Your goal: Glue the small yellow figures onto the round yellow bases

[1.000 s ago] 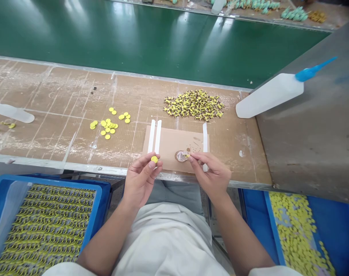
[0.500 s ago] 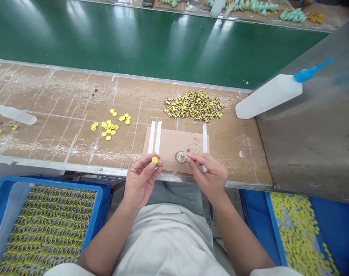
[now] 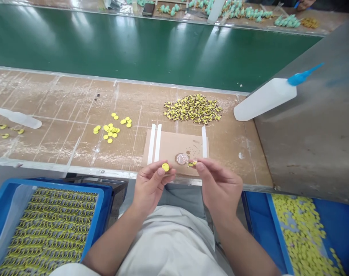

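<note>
Between thumb and fingers, my left hand pinches a yellow disc, its flat face turned up. My right hand is closed on a small yellow-and-dark piece that pokes out past the fingertips. Both hands are above the near edge of a cardboard sheet with white tape strips. A round blob of clear, glue-like stuff lies on that sheet, just left of the small piece. Farther back is a heap of similar yellow-and-dark pieces. Loose yellow discs lie to the left.
At right, a white squeeze bottle with a blue nozzle leans by a metal panel. Another white bottle lies at left. Blue trays hold rows of finished-looking pieces and many yellow discs. A green belt runs behind.
My right hand has drawn the small piece off the glue-like blob, toward me and rightward. My left hand, still holding the disc, has shifted right and slightly nearer.
</note>
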Demonstrator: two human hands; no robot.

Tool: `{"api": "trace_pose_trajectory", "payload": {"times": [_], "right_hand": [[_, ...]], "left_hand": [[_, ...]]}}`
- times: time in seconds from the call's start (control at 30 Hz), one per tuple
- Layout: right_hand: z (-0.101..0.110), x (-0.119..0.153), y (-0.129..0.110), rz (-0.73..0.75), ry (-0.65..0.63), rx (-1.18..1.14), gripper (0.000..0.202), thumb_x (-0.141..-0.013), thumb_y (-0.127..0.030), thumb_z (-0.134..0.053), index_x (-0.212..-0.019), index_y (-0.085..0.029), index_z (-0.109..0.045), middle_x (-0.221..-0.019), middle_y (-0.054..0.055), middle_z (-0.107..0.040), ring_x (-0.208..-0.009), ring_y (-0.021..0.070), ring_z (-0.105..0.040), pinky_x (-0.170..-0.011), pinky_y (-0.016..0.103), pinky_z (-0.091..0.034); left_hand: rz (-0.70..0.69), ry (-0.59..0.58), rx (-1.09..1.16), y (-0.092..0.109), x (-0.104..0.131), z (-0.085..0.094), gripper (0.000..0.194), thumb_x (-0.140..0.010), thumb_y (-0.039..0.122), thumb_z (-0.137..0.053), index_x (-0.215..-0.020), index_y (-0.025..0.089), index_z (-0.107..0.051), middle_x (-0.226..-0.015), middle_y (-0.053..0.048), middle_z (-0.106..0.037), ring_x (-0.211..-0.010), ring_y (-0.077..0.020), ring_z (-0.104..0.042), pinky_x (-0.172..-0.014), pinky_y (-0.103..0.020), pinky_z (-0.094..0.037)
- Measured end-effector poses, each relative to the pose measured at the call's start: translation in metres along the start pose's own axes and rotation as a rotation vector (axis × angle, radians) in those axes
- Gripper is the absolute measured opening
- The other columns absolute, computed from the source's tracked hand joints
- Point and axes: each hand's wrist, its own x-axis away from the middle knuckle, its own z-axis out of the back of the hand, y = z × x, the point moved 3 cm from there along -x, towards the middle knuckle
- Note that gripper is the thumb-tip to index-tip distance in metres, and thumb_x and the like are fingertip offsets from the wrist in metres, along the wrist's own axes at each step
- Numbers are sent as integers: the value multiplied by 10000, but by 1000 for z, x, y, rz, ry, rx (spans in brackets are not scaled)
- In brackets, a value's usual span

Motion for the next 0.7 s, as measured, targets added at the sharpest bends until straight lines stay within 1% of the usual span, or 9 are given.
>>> {"api": "trace_pose_trajectory", "payload": {"times": [0.1,0.17,0.3,0.5,0.7], "right_hand": [[-14,9,-21,128,-102,-15,166,-884,-132,-756,-995,-248,-797,-985,55,-780,-898,227,-754,-857,373,-640],[-21,12,-26,180,-140,-29,194,-886,-97,-737,-1001,-243,-793,-999,60,-776,-900,234,-756,-836,378,-651],[-25,13,-24,207,-166,-33,226,-886,-67,-721,-1021,-235,-786,-1023,71,-770,-923,247,-753,-848,398,-651],[-26,13,-25,261,-171,4,226,-888,-77,-719,-1016,-251,-784,-995,63,-771,-894,244,-752,-810,396,-659],[-25,14,-26,280,-186,2,265,-870,-26,-716,-1025,-232,-780,-996,71,-766,-902,237,-750,-794,372,-657]], "left_hand": [[-3,-32,-7,-2,3,-7,202,-786,266,-851,-979,218,-816,-920,-46,-814,-817,-147,-776,-766,-187,-637],[-12,-48,-15,-3,5,-9,196,-791,258,-846,-983,225,-817,-925,-50,-815,-816,-147,-778,-791,-198,-636],[-28,-46,-42,-2,8,-11,188,-787,273,-847,-969,237,-822,-956,-64,-814,-850,-175,-781,-794,-227,-642],[-29,4,-55,-1,8,-11,238,-726,327,-890,-939,241,-829,-954,-80,-813,-811,-189,-782,-777,-253,-649],[-40,-42,-34,-1,10,-12,198,-772,300,-860,-959,244,-826,-979,-72,-812,-844,-177,-781,-794,-229,-643]]}}
